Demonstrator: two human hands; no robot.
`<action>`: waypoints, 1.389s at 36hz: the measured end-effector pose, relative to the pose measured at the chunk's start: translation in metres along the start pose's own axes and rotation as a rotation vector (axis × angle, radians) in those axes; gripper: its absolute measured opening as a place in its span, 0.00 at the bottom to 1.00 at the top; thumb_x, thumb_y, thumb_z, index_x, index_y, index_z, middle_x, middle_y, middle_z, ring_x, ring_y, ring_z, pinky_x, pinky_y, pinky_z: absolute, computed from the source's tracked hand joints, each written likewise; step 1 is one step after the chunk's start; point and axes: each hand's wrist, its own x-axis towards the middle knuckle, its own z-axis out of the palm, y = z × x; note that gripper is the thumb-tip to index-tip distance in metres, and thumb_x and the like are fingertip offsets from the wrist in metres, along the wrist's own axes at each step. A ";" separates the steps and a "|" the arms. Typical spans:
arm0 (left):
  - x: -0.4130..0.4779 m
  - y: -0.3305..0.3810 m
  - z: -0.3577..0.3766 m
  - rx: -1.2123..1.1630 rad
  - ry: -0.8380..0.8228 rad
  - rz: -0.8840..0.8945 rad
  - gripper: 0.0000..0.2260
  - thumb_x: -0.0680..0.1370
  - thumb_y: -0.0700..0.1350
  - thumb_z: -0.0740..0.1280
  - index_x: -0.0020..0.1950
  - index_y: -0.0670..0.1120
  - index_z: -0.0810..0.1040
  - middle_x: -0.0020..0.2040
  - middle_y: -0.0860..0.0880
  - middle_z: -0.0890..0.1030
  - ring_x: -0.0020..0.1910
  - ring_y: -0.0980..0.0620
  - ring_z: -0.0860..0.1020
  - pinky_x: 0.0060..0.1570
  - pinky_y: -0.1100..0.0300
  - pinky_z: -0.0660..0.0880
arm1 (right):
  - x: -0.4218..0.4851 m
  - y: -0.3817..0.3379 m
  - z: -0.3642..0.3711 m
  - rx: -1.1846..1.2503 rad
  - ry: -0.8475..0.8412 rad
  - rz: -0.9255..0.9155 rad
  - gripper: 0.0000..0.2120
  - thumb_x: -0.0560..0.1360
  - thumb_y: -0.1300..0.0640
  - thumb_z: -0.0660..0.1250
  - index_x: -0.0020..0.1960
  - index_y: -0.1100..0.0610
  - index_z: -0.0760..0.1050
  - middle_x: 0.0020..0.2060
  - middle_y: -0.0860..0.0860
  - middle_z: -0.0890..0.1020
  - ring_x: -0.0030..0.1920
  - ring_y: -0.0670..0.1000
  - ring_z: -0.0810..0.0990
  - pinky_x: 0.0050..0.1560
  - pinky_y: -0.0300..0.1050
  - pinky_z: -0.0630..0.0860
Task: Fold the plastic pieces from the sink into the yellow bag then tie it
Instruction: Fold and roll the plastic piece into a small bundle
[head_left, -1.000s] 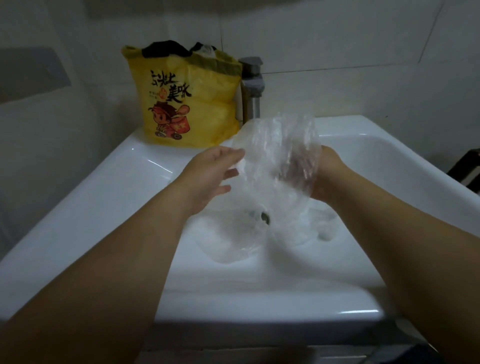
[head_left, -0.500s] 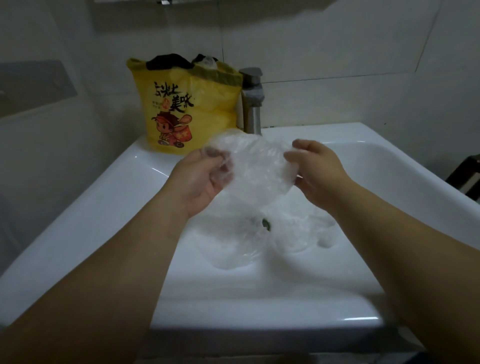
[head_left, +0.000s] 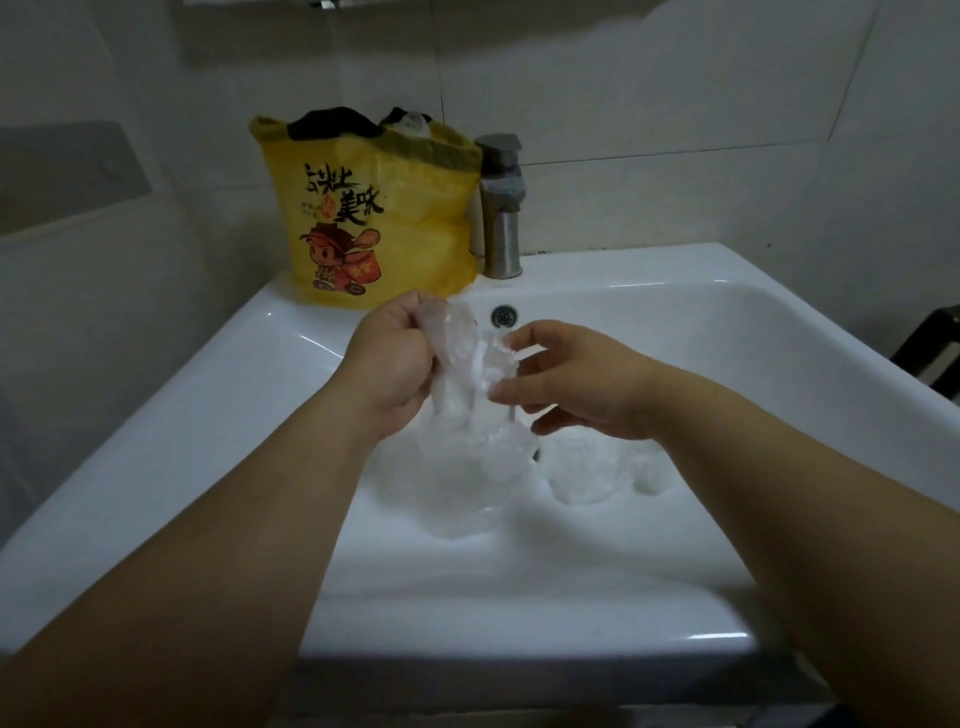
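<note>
A clear crumpled plastic piece (head_left: 462, 358) hangs above the white sink (head_left: 779, 353). My left hand (head_left: 395, 364) grips its upper left part in curled fingers. My right hand (head_left: 566, 379) pinches its right edge between thumb and fingertips. More clear plastic pieces (head_left: 587, 473) lie heaped in the basin below my hands. The yellow bag (head_left: 374, 218) with a cartoon print stands upright on the sink's back left corner, its mouth open with dark and pale items showing at the top.
A metal tap (head_left: 501, 208) stands just right of the bag, with the overflow hole (head_left: 504, 315) below it. Tiled walls close in behind and to the left. A dark object (head_left: 935, 348) sits beyond the sink's right edge.
The plastic piece was spread wide between my hands; both hands have moved together and it is now bunched narrow. The view has tilted down slightly.
</note>
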 end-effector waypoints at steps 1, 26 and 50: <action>-0.001 0.000 0.001 -0.005 -0.005 -0.002 0.18 0.78 0.29 0.59 0.35 0.46 0.75 0.32 0.51 0.80 0.37 0.51 0.77 0.46 0.53 0.76 | 0.001 0.001 0.001 0.012 0.007 0.005 0.23 0.71 0.59 0.73 0.63 0.53 0.70 0.54 0.55 0.79 0.51 0.55 0.80 0.44 0.46 0.81; -0.023 0.007 0.013 0.168 -0.323 -0.142 0.10 0.76 0.35 0.67 0.55 0.45 0.76 0.46 0.48 0.83 0.37 0.54 0.82 0.32 0.63 0.77 | 0.004 0.000 0.005 -0.036 0.639 -0.341 0.09 0.77 0.59 0.64 0.39 0.52 0.68 0.35 0.49 0.74 0.35 0.48 0.71 0.35 0.41 0.69; -0.004 0.002 -0.003 0.339 0.184 0.036 0.06 0.82 0.49 0.61 0.47 0.50 0.74 0.48 0.45 0.77 0.48 0.46 0.76 0.59 0.39 0.74 | -0.010 -0.014 -0.008 0.607 0.089 -0.142 0.14 0.75 0.52 0.68 0.58 0.55 0.71 0.49 0.55 0.82 0.50 0.55 0.79 0.59 0.55 0.72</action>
